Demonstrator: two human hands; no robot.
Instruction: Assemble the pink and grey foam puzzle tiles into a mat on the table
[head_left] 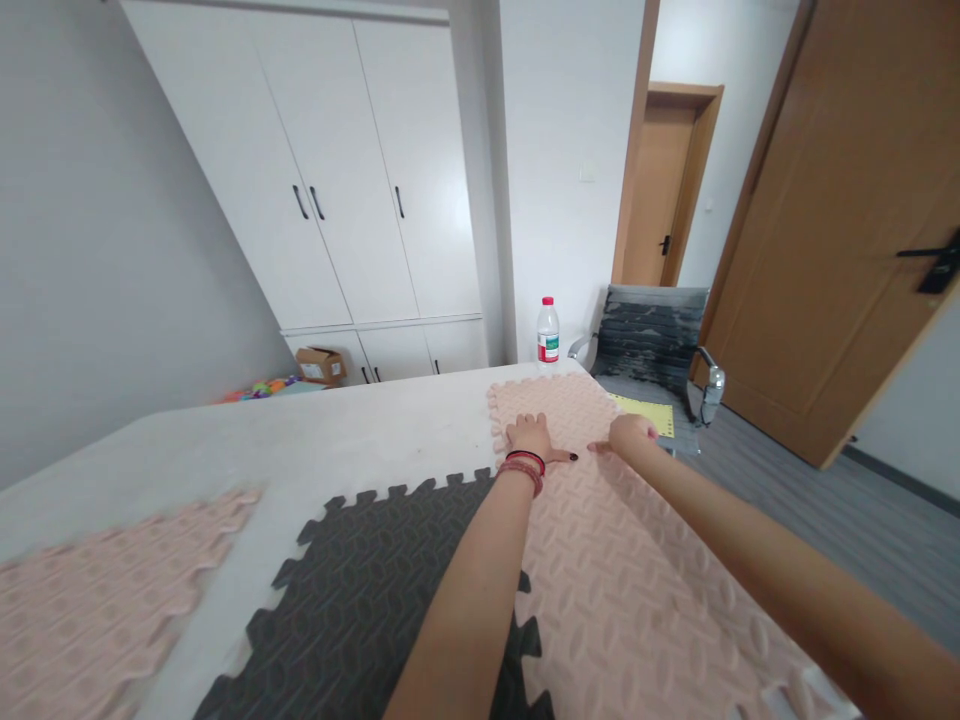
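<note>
My left hand (529, 438) lies on the far part of the pink foam mat (637, 580), fingers spread and thumb stretched to the right. At the mat's right edge is my right hand (632, 431), its thumb stretched over the top and its other fingers curled at the edge, partly hidden. Beneath my left forearm is a black foam mat (375, 580) with toothed edges, which meets the pink one along its right side. Another pink foam mat (112, 600) lies apart at the left, somewhat blurred.
The mats lie on a white table (360, 430). A bottle with a red cap (548, 335) stands at its far edge. Beyond the right edge is a grey chair (649, 345) with a yellow sheet (646, 412) on it. A cardboard box (321, 366) sits near the white cabinet (360, 180).
</note>
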